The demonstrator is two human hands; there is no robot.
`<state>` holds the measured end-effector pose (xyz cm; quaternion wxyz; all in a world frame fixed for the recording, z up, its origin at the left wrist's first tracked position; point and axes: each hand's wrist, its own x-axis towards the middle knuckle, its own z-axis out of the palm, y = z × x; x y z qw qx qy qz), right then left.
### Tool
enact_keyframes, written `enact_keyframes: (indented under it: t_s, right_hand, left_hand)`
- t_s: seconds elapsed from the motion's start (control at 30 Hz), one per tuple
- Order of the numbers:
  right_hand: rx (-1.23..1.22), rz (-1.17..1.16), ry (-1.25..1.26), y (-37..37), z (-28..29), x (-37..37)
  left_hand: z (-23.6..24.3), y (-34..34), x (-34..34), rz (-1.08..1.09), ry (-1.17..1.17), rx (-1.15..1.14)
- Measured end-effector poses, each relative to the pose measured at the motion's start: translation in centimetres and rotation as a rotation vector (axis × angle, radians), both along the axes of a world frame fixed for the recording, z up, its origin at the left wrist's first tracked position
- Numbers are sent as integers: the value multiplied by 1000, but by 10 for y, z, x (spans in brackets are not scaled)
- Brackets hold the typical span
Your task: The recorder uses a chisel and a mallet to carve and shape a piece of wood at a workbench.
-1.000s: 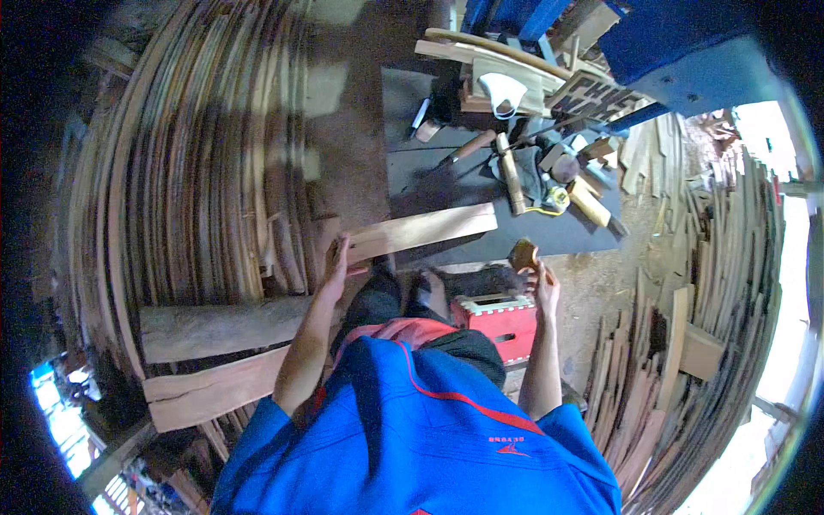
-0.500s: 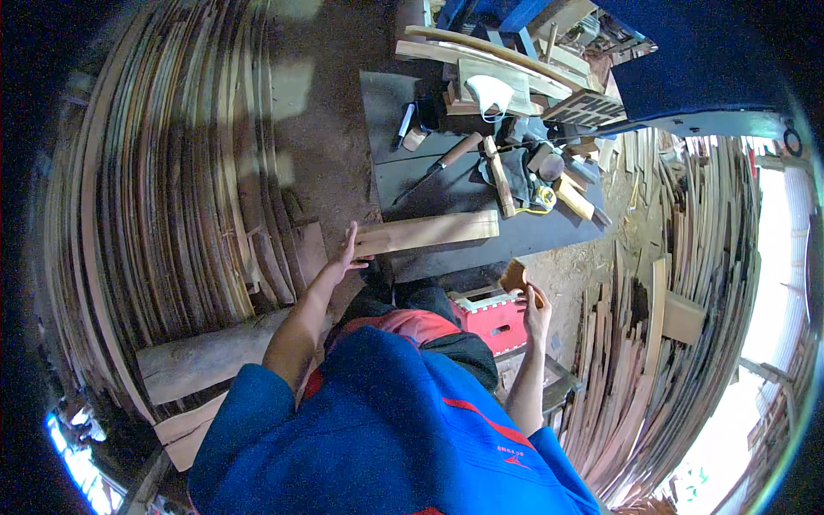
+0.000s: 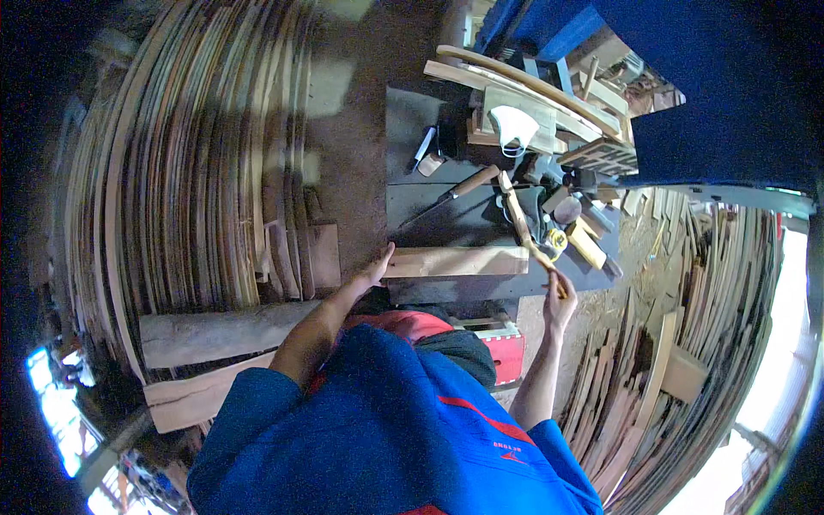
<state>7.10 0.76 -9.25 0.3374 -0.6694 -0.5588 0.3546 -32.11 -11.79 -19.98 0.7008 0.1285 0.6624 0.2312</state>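
A pale, squared wooden board lies across the near edge of the dark worktable. My left hand is at its left end, fingers closed against the wood and partly hidden. Off the board's right end, my right hand pinches a small flat piece of wood, seen nearly edge-on. Something thin and orange-yellow also shows between those fingers; its kind is unclear. Beyond the board lie a wooden-handled saw, a narrow wooden bar and a yellow tape measure.
A white face mask rests on stacked boards at the back. Tall rows of planks stand on the left, with more leaning planks on the right. A red plastic stool is below the table edge. A log lies at left.
The right hand has moved up and right, turning the small wood piece edge-on. The board now lies straighter across the table, and the left hand's spread fingers have drawn in at its end.
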Motion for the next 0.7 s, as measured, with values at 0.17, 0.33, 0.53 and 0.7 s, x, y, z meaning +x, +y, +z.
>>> enact_keyframes:
  t_s: [0.17,0.33,0.53,0.7]
  right_hand:
    - [-207,-142,344,63,-19,48]
    - [-327,-65,480,82,-39,50]
    - [-474,209,719,72,-73,-65]
    - [-402,211,781,59,-91,-118]
  left_hand:
    - [-10,-10,11,93,129,-19]
    - [-48,-2,12,72,156,-6]
    - [-210,-75,-23,-482,1263,449]
    - [-99,-37,-18,494,230,168]
